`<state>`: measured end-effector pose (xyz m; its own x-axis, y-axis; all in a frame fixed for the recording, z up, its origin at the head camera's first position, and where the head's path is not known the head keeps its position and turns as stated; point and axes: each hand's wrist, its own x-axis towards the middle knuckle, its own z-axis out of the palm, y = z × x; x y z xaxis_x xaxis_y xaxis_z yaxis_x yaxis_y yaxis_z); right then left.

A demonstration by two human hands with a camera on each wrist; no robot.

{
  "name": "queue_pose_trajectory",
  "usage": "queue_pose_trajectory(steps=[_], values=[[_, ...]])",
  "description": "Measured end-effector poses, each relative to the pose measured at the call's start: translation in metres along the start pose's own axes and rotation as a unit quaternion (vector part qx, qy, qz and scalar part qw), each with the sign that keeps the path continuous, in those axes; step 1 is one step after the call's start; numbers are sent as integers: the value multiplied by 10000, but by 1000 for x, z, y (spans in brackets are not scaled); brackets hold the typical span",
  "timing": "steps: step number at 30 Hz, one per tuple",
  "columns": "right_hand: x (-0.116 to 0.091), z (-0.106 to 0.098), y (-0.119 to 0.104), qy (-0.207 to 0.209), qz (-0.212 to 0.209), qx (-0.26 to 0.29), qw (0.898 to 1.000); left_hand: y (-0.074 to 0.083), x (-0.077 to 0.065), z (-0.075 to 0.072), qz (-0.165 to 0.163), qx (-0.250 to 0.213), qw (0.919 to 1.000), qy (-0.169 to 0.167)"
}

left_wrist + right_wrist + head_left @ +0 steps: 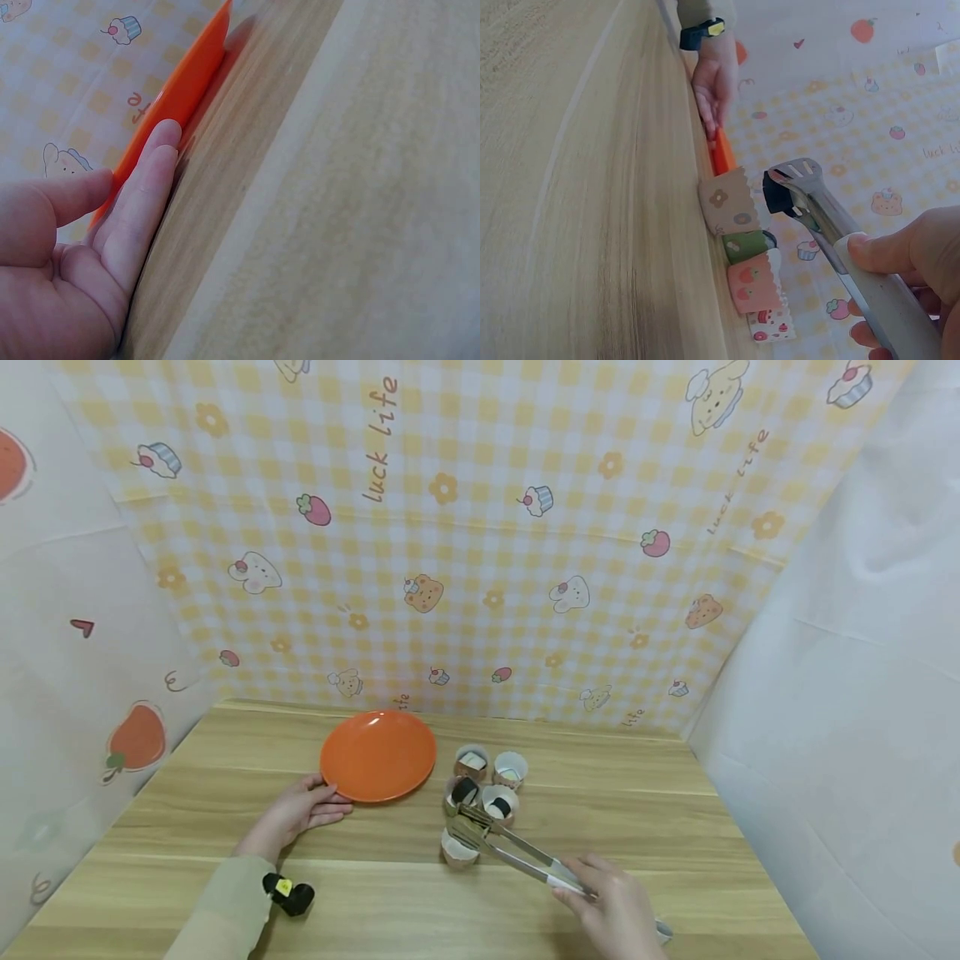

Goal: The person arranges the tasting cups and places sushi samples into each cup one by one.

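My right hand grips metal tongs with pale handles. Between the tongs' tips is a black-wrapped piece like a sushi roll, above the paper cups. In the head view the tongs' head partly hides the cups below it. At the left, my left hand holds the near-left rim of an orange plate, thumb at the edge and fingers straight along its underside. One paper cup contains a white piece with a black band. Two cups behind, including the back-right cup, hold pale pieces.
A front paper cup stands nearest me in the cluster, right of the plate. Part of another white object shows beside my right hand. The wooden table ends at a patterned cloth backdrop, with cloth at both sides.
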<state>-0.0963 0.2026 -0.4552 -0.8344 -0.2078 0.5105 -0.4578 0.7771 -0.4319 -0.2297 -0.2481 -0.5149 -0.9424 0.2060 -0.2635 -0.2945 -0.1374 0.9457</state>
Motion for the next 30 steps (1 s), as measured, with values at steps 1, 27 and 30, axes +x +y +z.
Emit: queue_pose_trajectory(steps=[1, 27, 30], values=[[0, 0, 0, -15, -9, 6, 10000, 0, 0, 0, -5, -7, 10000, 1], [-2, 13, 10, -208, 33, -319, 9993, 0, 0, 0, -13, 8, 10000, 34], [-3, 14, 11, -208, 4, -332, 9992, 0, 0, -1, -3, 7, 10000, 15]])
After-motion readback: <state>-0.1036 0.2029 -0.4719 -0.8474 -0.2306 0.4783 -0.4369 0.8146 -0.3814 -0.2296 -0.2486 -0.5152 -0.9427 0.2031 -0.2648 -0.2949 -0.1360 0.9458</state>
